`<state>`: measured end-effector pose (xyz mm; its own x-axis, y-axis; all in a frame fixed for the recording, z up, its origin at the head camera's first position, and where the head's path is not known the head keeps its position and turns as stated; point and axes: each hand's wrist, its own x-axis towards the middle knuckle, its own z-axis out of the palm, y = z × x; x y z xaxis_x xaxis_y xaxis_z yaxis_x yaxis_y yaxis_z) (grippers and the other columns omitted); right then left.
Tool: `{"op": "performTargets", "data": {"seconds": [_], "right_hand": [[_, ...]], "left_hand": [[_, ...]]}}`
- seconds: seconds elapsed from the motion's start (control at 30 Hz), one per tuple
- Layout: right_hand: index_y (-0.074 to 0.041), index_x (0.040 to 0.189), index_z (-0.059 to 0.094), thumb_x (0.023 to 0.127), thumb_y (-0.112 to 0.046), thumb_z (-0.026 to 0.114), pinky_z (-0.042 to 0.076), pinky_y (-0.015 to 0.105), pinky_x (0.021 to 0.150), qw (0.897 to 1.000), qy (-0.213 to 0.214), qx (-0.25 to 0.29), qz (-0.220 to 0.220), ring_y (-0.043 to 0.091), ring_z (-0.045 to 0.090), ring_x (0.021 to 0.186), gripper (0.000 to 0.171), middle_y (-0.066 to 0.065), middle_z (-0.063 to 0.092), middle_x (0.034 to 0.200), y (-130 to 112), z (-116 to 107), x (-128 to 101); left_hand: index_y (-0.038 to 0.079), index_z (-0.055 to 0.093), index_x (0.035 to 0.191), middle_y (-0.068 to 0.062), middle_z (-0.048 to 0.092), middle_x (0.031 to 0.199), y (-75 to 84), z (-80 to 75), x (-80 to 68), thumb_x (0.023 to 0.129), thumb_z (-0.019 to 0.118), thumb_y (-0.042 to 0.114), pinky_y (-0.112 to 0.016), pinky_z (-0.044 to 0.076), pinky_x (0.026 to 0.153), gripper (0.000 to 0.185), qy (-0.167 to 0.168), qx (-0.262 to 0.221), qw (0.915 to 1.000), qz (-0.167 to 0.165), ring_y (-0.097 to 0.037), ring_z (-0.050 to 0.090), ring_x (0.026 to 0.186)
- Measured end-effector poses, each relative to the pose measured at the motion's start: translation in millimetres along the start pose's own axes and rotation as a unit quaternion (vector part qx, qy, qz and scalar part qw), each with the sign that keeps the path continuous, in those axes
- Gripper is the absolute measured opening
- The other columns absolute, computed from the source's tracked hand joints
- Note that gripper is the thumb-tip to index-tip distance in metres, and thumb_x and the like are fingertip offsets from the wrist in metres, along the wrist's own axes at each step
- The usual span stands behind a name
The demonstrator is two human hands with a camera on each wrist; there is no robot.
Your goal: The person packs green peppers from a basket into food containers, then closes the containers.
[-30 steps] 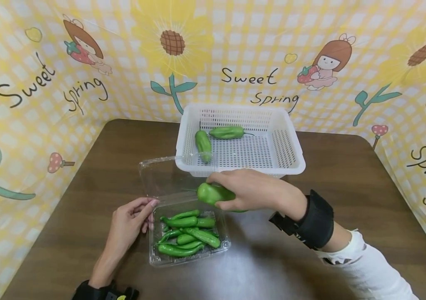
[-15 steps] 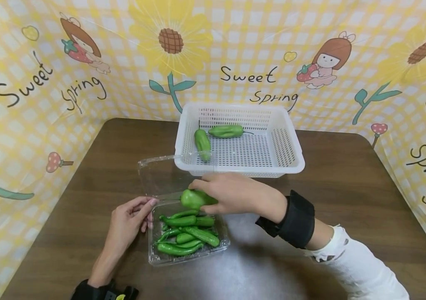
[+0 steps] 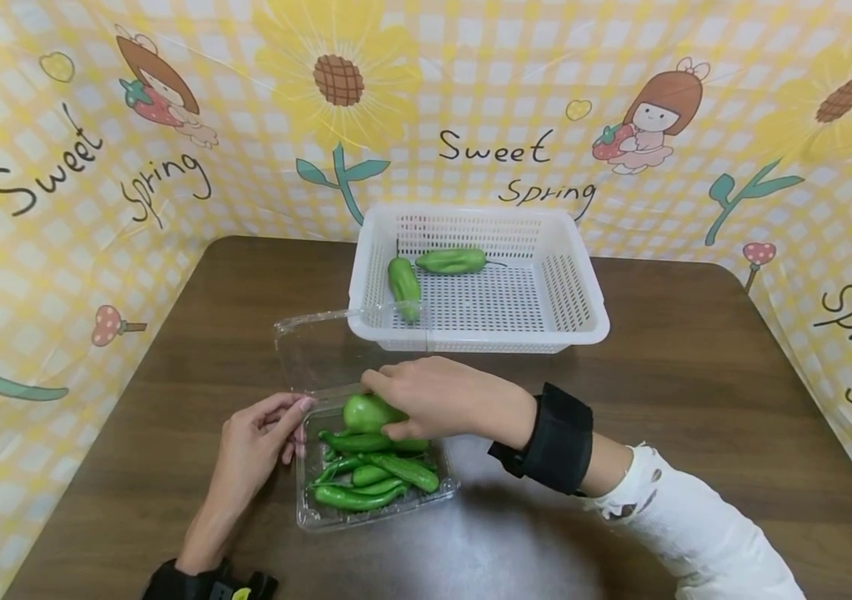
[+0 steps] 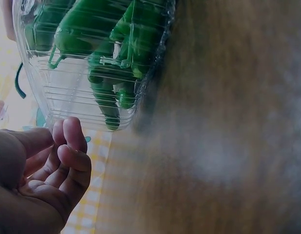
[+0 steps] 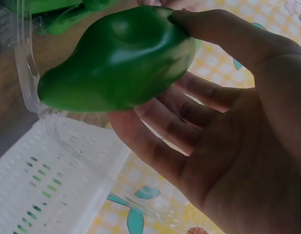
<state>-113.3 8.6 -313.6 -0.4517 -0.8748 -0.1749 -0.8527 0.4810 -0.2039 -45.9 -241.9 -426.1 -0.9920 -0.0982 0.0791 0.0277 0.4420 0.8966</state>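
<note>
My right hand grips a plump green pepper between thumb and fingers, just over the far end of a clear plastic clamshell tray holding several slim green peppers. The tray's clear lid stands open behind it. My left hand lies beside the tray's left edge, fingertips at its rim; in the left wrist view the left hand's fingers are loosely curled and hold nothing, the tray just beyond them.
A white perforated basket sits farther back on the brown table, with two green peppers inside. A yellow patterned backdrop walls in the table on three sides.
My right hand has carried the plump pepper left and down, from near the basket's front to just over the clamshell tray. The left hand has stayed put.
</note>
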Motion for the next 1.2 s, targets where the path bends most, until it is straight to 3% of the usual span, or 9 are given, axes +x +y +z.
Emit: {"op": "performTargets", "data": {"seconds": [0.3, 0.73, 1.2], "right_hand": [[-0.014, 0.131, 0.052, 0.095, -0.037, 0.066, 0.050, 0.026, 0.069, 0.999, -0.022, -0.026, 0.003, 0.010, 0.057, 0.080, 0.045, 0.000, 0.063, 0.103, -0.5, 16.7, 12.2], [-0.012, 0.132, 0.052, 0.097, -0.038, 0.064, 0.050, 0.024, 0.068, 0.999, -0.023, -0.002, 0.022, 0.009, 0.057, 0.079, 0.045, 0.001, 0.063, 0.106, 0.6, 22.8, 20.4], [-0.011, 0.128, 0.055, 0.097, -0.037, 0.064, 0.048, 0.023, 0.067, 1.000, -0.008, 0.010, 0.008, 0.009, 0.055, 0.079, 0.041, 0.000, 0.060, 0.104, 3.7, 24.9, 23.2]], "left_hand": [[0.007, 0.072, 0.107, -0.012, 0.066, 0.066, -0.7, 0.1, -0.5, 0.099, 0.062, 0.027, -0.030, 0.049, 0.041, 0.024, -0.002, 0.001, 1.0000, -0.004, -0.022, 0.059, 0.046], [0.009, 0.073, 0.108, -0.015, 0.067, 0.068, -0.4, -2.0, 0.2, 0.099, 0.061, 0.028, -0.030, 0.050, 0.042, 0.024, -0.005, 0.001, 1.0000, 0.002, -0.023, 0.059, 0.047], [0.008, 0.072, 0.110, -0.015, 0.067, 0.069, -1.0, -3.1, 0.8, 0.100, 0.060, 0.025, -0.031, 0.050, 0.043, 0.024, -0.005, 0.005, 1.0000, 0.006, -0.023, 0.060, 0.048]]}}
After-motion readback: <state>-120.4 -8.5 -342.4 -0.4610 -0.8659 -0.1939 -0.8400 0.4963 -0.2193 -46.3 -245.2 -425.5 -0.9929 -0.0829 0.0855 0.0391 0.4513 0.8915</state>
